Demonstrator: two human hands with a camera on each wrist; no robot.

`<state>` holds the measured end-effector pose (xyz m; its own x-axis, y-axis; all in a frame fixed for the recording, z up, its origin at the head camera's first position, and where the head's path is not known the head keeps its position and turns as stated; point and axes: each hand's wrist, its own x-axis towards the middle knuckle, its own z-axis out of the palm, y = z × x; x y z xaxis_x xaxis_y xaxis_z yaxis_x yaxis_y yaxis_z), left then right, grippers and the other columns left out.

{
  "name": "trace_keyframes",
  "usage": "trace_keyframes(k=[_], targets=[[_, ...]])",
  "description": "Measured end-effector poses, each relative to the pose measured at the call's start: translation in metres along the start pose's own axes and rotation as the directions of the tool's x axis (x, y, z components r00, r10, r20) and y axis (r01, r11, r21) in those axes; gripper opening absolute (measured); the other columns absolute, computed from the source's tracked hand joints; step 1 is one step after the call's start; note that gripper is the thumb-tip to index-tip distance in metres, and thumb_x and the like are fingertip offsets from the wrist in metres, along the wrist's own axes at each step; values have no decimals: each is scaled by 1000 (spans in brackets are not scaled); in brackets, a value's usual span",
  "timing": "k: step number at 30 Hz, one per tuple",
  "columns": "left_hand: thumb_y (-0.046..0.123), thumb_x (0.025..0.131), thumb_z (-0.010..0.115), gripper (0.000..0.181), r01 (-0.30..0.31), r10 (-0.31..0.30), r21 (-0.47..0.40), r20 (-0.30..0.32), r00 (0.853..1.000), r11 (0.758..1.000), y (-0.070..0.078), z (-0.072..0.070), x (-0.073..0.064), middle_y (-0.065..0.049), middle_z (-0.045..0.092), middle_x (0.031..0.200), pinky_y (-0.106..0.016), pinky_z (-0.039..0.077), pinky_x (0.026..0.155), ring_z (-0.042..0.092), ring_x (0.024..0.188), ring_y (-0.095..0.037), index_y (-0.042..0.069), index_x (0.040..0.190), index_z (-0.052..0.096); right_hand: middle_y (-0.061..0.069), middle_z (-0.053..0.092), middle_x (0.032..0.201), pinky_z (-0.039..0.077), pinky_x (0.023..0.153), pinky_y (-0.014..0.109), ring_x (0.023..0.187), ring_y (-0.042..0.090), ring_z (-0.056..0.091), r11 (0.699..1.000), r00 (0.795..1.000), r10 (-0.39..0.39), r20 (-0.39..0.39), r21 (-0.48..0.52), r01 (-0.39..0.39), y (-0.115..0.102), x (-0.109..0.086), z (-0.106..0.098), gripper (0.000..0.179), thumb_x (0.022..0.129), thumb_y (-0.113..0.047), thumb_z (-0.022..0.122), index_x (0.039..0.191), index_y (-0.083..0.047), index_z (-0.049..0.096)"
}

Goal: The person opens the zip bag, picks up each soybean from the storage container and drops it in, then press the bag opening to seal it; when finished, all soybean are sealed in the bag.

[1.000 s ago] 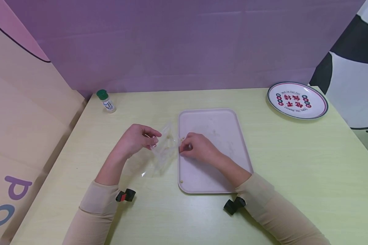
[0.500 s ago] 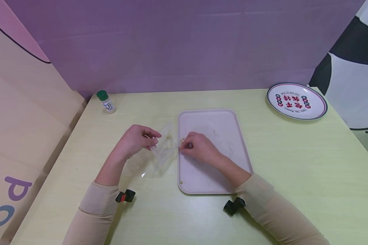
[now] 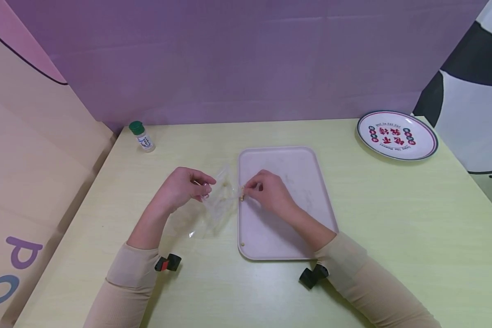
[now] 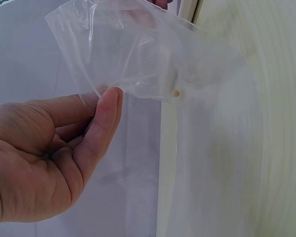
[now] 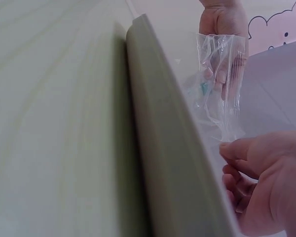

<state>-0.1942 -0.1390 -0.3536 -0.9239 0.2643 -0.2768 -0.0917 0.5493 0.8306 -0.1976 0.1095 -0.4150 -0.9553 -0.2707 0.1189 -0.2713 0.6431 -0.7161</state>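
Wood-grain table [image 3: 393, 228]; left hand [image 3: 182, 186], grip pinching crinkled clear bag [image 3: 222, 202]; right hand [image 3: 270, 192] over rectangular tray [image 3: 270, 243], grip unclear.

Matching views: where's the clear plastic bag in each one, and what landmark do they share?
Head: clear plastic bag just left of centre.
Left wrist: the bag spans the upper middle.
Right wrist: the bag sits upper right.
Shared landmark: the left hand gripping it; left of the bag in head, lower left in left wrist, upper right in right wrist.
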Motion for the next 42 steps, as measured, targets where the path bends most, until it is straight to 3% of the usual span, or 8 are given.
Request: trace_keyframes(k=[9,17,29,42], targets=[[5,94,71,25,4,-4,-1,-2,1000,1000,-1,0,1,-13,68,100,-43,59,85,68,84,-26,0,119,72,3,64,94,46,71,30,79,19,56,996,997,40,-71,77,-35,-6,-2,-4,6,92,-11,75,95,-7,79],[5,94,71,25,8,-8,0,-1,1000,1000,-1,0,1,-13,68,101,-43,59,84,68,85,-26,0,119,73,4,64,92,47,69,29,79,20,58,985,993,12,-115,172,8,-9,-3,-4,6,91,-10,77,95,-7,78],[5,94,71,25,12,-12,5,2,1000,1000,-1,1,1,-13,68,101,-44,59,85,68,82,-24,0,119,72,1,67,91,49,71,29,81,20,60,961,998,-14,-61,275,30,-9,-3,-3,7,90,-13,78,96,-8,80],[6,94,71,26,0,0,12,-4,1000,1000,-3,1,2,-13,67,101,-43,59,84,68,83,-24,1,119,73,-2,67,91,49,67,32,81,20,60,970,1000,-15,26,242,8,-9,-3,-2,5,89,-13,78,93,-13,81]])
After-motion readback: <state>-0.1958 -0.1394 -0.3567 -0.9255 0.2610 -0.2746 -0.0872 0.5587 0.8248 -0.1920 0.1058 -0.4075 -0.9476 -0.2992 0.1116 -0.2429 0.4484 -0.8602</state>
